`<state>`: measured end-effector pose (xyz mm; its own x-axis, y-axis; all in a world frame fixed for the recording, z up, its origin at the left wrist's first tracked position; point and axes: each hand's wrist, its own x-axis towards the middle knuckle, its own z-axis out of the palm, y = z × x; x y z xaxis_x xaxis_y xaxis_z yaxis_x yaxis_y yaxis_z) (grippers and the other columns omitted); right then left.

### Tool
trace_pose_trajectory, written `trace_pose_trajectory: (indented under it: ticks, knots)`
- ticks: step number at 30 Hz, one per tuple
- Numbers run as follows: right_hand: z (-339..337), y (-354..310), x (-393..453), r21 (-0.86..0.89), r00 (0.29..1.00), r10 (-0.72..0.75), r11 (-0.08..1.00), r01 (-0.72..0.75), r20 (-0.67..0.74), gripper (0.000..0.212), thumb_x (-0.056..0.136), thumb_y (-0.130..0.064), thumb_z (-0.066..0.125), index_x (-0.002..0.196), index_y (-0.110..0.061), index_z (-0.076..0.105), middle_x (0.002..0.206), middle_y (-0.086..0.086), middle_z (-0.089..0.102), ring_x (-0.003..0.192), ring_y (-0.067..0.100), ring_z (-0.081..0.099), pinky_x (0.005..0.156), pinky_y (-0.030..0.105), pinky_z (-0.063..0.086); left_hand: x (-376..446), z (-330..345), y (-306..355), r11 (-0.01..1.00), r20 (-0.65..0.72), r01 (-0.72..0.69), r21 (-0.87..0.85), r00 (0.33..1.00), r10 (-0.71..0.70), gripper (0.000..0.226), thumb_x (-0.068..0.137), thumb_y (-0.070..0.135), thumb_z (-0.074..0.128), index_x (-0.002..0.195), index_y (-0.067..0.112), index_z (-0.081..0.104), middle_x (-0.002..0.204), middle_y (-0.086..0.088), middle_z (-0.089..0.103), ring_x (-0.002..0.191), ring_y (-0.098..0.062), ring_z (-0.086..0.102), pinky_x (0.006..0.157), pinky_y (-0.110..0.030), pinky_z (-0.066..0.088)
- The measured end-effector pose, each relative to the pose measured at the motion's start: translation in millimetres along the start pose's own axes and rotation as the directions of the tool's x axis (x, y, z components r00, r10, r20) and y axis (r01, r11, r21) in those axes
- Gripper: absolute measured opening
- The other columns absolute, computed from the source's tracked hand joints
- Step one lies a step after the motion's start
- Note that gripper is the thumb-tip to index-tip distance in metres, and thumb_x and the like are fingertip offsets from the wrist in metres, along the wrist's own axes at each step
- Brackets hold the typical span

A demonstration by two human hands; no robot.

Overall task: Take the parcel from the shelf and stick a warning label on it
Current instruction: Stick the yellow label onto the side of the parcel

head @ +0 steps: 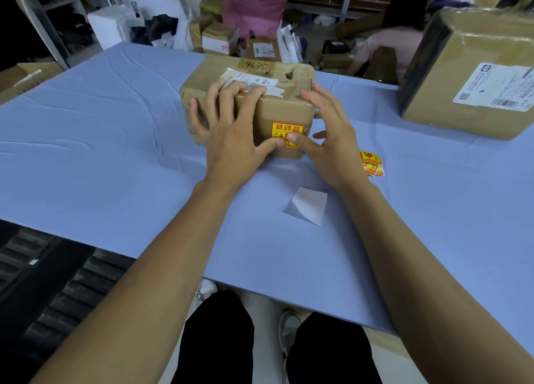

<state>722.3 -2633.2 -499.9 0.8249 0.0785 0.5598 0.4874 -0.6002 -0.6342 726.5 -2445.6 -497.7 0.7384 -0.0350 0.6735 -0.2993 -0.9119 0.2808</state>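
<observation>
Head view looks down on a blue table (115, 158). At far right sits a large taped carton (474, 74). The brown parcel (277, 109) stands at the table's middle. On it, the left hand (231, 129) lies with fingers spread over the top edge, and the right hand (326, 135), fingers apart, thumbs the yellow warning label (286, 129) on the near face. Near, a white backing paper (307, 206); right, spare labels (371, 164).

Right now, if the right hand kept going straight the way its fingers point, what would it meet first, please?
Probably the parcel: the right hand points forward-left at its near right corner, thumb already on the warning label.
</observation>
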Motion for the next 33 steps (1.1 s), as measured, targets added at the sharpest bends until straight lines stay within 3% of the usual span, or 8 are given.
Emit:
trace_pose_trajectory:
  ticks: [5, 9, 15, 19, 25, 29, 33]
  knots:
    - [0.8, 2.6, -1.4, -0.073, 0.999, -0.007, 0.997, 0.011, 0.052, 0.088, 0.069, -0.024, 0.086, 0.143, -0.03, 0.04, 0.158, -0.001, 0.03, 0.132, 0.022, 0.047, 0.097, 0.047, 0.051, -0.6, -1.1, 0.3, 1.0, 0.008, -0.016, 0.021, 1.0, 0.016, 0.09, 0.058, 0.055, 0.081, 0.138, 0.032, 0.046, 0.147, -0.002, 0.043, 0.147, -0.029, 0.026, 0.117, -0.058, 0.006]
    - [3.1, 2.4, -2.5, -0.056, 1.0, -0.022, 0.998, 0.023, 0.011, 0.078, 0.076, -0.037, 0.081, 0.142, -0.031, 0.041, 0.157, -0.003, 0.031, 0.13, 0.021, 0.049, 0.098, 0.045, 0.051, -1.3, 0.2, -0.3, 1.0, -0.015, -0.005, 0.01, 1.0, 0.005, 0.084, 0.067, 0.073, 0.066, 0.138, 0.031, 0.048, 0.145, 0.001, 0.045, 0.147, -0.027, 0.027, 0.117, -0.057, 0.006]
    - [2.3, 2.4, -2.1, -0.075, 0.999, 0.007, 0.997, -0.003, 0.047, 0.088, 0.069, -0.021, 0.085, 0.143, -0.032, 0.039, 0.159, -0.003, 0.028, 0.132, 0.023, 0.047, 0.098, 0.049, 0.05, -1.6, 0.0, 0.4, 1.0, -0.01, -0.018, 0.006, 1.0, 0.018, 0.088, 0.059, 0.059, 0.077, 0.137, 0.031, 0.047, 0.145, -0.001, 0.045, 0.147, -0.029, 0.027, 0.116, -0.057, 0.006]
    - [2.3, 1.2, -2.6, -0.07, 1.0, -0.007, 0.998, 0.008, 0.016, 0.078, 0.075, -0.028, 0.082, 0.143, -0.032, 0.042, 0.159, -0.003, 0.031, 0.128, 0.022, 0.052, 0.096, 0.04, 0.052, -1.3, -0.6, 0.1, 1.0, -0.02, -0.007, -0.005, 1.0, 0.007, 0.08, 0.069, 0.072, 0.063, 0.136, 0.032, 0.051, 0.144, 0.001, 0.046, 0.146, -0.027, 0.028, 0.117, -0.057, 0.007]
    - [-2.1, 0.4, -2.6, -0.011, 1.0, 0.0, 1.0, 0.0, -0.009, 0.053, 0.092, -0.031, 0.063, 0.142, -0.033, 0.046, 0.158, -0.004, 0.035, 0.122, 0.019, 0.057, 0.087, 0.027, 0.051, 0.2, 2.7, -2.4, 0.998, -0.089, 0.008, -0.069, 0.996, -0.014, 0.051, 0.089, 0.062, 0.051, 0.133, 0.036, 0.056, 0.14, 0.005, 0.052, 0.143, -0.024, 0.034, 0.115, -0.058, 0.012]
    - [-1.5, 1.7, -2.6, -0.017, 0.999, 0.012, 1.0, -0.012, 0.031, 0.068, 0.082, -0.029, 0.076, 0.142, -0.031, 0.046, 0.159, -0.003, 0.034, 0.115, 0.009, 0.055, 0.077, 0.007, 0.044, -1.0, 3.2, -1.4, 0.999, -0.05, 0.0, -0.049, 0.999, -0.002, 0.063, 0.08, 0.068, 0.058, 0.133, 0.034, 0.054, 0.142, 0.004, 0.049, 0.145, -0.024, 0.03, 0.117, -0.057, 0.009]
    - [-2.5, -1.3, -1.0, -0.007, 0.999, 0.024, 1.0, -0.024, -0.03, 0.05, 0.091, -0.033, 0.065, 0.139, -0.03, 0.052, 0.155, -0.003, 0.041, 0.102, 0.006, 0.058, 0.072, 0.012, 0.046, 1.2, 3.0, -1.1, 0.997, -0.068, 0.014, -0.071, 0.998, -0.018, 0.057, 0.085, 0.067, 0.049, 0.132, 0.035, 0.056, 0.14, 0.003, 0.052, 0.143, -0.025, 0.033, 0.115, -0.056, 0.009]
